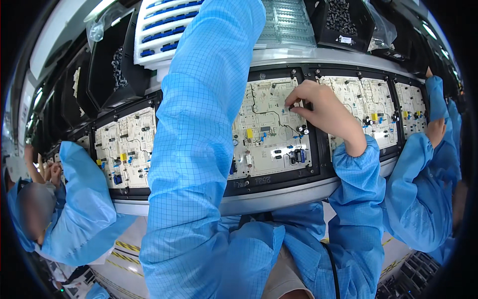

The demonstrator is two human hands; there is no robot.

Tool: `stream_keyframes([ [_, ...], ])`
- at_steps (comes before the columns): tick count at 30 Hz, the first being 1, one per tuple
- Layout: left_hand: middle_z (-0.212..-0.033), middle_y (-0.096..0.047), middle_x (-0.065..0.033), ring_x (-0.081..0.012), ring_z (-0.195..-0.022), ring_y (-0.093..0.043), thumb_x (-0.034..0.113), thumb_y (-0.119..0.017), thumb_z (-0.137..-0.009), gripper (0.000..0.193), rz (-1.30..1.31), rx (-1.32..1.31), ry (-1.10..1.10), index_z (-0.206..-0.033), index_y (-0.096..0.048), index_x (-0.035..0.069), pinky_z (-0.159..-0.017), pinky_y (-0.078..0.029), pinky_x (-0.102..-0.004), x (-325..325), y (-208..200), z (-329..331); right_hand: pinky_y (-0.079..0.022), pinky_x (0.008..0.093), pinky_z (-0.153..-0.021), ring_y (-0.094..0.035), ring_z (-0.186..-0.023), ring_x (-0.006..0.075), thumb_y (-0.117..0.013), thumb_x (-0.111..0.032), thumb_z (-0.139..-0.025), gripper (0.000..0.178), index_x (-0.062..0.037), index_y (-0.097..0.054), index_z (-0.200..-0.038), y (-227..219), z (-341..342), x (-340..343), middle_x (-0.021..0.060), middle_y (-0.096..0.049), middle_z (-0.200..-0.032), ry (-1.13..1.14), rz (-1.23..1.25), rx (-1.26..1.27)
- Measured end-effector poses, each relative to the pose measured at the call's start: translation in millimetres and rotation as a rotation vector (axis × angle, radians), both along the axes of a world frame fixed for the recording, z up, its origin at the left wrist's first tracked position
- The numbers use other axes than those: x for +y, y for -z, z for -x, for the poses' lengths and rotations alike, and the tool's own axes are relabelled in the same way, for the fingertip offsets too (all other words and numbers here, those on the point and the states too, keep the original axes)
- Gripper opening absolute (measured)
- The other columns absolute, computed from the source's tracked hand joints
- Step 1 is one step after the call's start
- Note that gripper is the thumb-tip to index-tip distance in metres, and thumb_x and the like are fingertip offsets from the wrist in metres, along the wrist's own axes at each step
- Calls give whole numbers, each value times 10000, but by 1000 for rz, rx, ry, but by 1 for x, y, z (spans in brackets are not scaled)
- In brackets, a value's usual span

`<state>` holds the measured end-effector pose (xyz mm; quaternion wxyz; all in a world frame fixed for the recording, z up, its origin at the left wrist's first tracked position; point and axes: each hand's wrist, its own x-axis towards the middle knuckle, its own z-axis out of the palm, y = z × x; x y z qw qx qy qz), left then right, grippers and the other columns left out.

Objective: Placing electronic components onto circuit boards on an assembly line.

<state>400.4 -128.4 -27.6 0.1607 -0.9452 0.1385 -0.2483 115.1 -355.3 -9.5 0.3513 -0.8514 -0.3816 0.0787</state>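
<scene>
My right hand (323, 107) is over the upper right of a pale circuit board (284, 137). Its thumb and fingertips pinch a small dark electronic component (292, 107) close to the board's surface. Along the lower part of that board stand a yellow block component (249, 133), blue parts and several black cylindrical capacitors (279, 152). My left arm, in a blue checked sleeve (199, 114), reaches up across the picture past the top edge, so its hand is out of sight. The sleeve covers the board's left side.
A black frame (279, 185) surrounds the board, with more framed boards (124, 144) left and right. Behind stand a white tray of blue parts (167, 30), a clear tray (289, 25) and black bins (343, 25). Co-workers in blue sleeves (82, 194) are at both sides.
</scene>
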Motion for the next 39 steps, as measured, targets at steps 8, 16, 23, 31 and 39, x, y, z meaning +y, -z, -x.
stream_keyframes([
  [8,-925,-628,-164,-317,-929,-642,97,-548,-826,167,185,-188,58,-851,-692,16,-771,-510,-432,6,-12,8,-481,292,-630,-590,-689,188,-683,-25,-806,90,-12,-633,-879,5,4,13,84,-592,-798,36,-126,9],
  [16,-938,-639,-187,-373,-891,-635,22,-517,-852,182,514,243,301,-952,-668,4,-786,-505,-447,14,-93,165,-435,260,-587,-532,-649,119,-691,-111,-837,140,6,-624,-873,-6,0,16,71,-587,-720,125,-23,47],
  [23,-823,-631,-158,-329,-778,-613,120,-601,-852,187,793,508,487,-1006,-673,43,-740,-495,-405,46,-52,312,-458,251,-628,-560,-691,110,-676,-84,-829,140,9,-647,-930,-4,-7,26,68,-636,-777,67,-45,-71],
  [31,-916,-685,-110,-153,-805,-637,65,-614,-880,240,1052,695,189,-1112,-641,9,-738,-515,-291,44,-20,355,-437,238,-612,-512,-672,86,-670,-57,-827,142,-11,-658,-961,11,-12,4,16,-601,-754,157,-106,-159],
  [39,-933,-683,-130,-253,-842,-657,123,-650,-859,177,746,637,250,-1010,-698,46,-771,-518,-334,27,11,315,-453,261,-629,-545,-668,144,-662,-64,-838,136,-20,-647,-966,17,-13,-4,53,-627,-780,231,-149,-291],
])
